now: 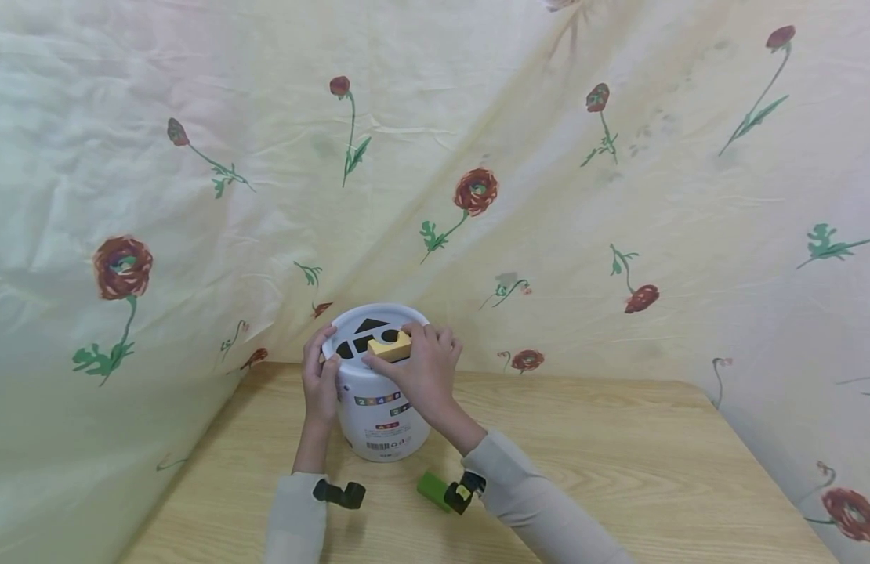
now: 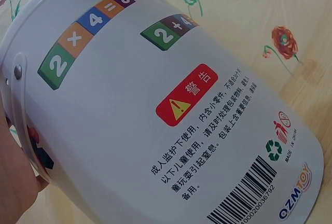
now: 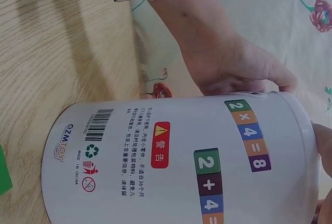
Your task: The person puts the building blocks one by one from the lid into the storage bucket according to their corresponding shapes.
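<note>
A white toy bucket (image 1: pixel 386 431) stands upright on the table, its lid (image 1: pixel 342 335) cut with dark shaped holes, one a triangle. My left hand (image 1: pixel 318 381) grips the bucket's left side at the rim; the right wrist view also shows this hand (image 3: pixel 231 63) there. Between thumb and fingers, my right hand (image 1: pixel 429 372) pinches a yellow notched block (image 1: pixel 390 347) over the front right of the lid. Whether the block sits partly in a hole cannot be made out. In the right wrist view, only part of the right hand (image 3: pixel 324 156) shows at the edge.
A green block (image 1: pixel 433 492) lies on the wooden table (image 1: pixel 583 462) in front of the bucket, near my right wrist. Behind the table hangs a pale cloth (image 1: pixel 407 235) printed with red flowers. The bucket's handle (image 2: pixel 22 105) hangs along its side, by the left hand.
</note>
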`<state>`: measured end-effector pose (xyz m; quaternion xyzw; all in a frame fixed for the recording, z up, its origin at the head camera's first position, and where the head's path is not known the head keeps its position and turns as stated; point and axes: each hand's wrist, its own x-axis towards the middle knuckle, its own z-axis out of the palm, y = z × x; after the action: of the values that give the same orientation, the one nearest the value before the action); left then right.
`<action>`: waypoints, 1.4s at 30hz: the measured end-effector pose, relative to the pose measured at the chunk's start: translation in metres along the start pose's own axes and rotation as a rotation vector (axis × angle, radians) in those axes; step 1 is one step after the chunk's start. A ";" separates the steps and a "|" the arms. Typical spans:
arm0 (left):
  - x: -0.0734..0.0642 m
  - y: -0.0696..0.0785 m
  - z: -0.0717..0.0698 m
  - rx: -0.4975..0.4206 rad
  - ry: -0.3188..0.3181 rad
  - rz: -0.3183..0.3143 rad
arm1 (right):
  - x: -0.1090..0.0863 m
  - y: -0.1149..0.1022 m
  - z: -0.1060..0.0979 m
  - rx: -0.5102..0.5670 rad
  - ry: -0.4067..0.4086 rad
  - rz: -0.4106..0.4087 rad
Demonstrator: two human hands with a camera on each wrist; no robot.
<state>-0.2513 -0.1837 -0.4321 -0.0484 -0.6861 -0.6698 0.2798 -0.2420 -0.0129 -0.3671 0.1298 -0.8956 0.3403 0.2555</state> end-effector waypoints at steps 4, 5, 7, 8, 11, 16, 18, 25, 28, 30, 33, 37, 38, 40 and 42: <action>0.000 0.000 0.000 0.009 -0.001 -0.005 | 0.000 -0.001 -0.001 0.005 -0.001 0.003; 0.000 0.001 0.000 0.009 -0.003 -0.005 | 0.000 -0.001 -0.001 0.005 -0.001 0.003; 0.000 0.001 0.000 0.011 -0.005 -0.004 | 0.000 -0.001 -0.001 0.002 -0.002 0.003; 0.000 0.001 0.000 0.011 -0.005 -0.003 | 0.000 -0.001 -0.001 0.002 -0.002 0.004; 0.000 0.000 0.000 0.015 -0.007 -0.003 | 0.000 0.000 -0.001 0.004 -0.002 0.008; 0.000 0.001 0.000 0.031 -0.009 -0.010 | 0.000 0.001 0.000 0.015 0.000 0.013; 0.001 0.001 0.000 0.036 -0.010 -0.010 | 0.001 0.002 0.000 0.020 0.004 0.015; 0.001 0.001 0.000 0.022 -0.006 0.002 | 0.002 0.001 0.001 0.028 0.015 0.028; 0.001 0.001 0.001 0.010 -0.006 0.011 | 0.002 0.001 0.001 0.024 0.014 0.030; 0.001 0.001 0.000 0.006 -0.005 0.011 | 0.002 0.001 0.001 0.017 0.012 0.030; 0.001 0.001 0.000 0.005 -0.004 0.008 | 0.002 0.001 0.001 0.005 0.010 0.027; 0.000 0.001 -0.001 0.000 -0.005 0.006 | 0.002 0.001 0.002 0.002 0.004 0.025; 0.000 0.000 -0.001 -0.003 -0.005 0.006 | 0.001 0.001 0.002 0.002 0.002 0.024; 0.000 0.000 -0.001 -0.007 -0.008 0.005 | 0.001 0.002 0.002 0.004 -0.001 0.021; 0.000 0.000 -0.001 -0.008 -0.012 0.005 | 0.002 0.003 0.001 0.009 -0.001 0.013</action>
<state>-0.2507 -0.1849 -0.4321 -0.0550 -0.6850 -0.6714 0.2773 -0.2450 -0.0121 -0.3685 0.1255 -0.8951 0.3457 0.2522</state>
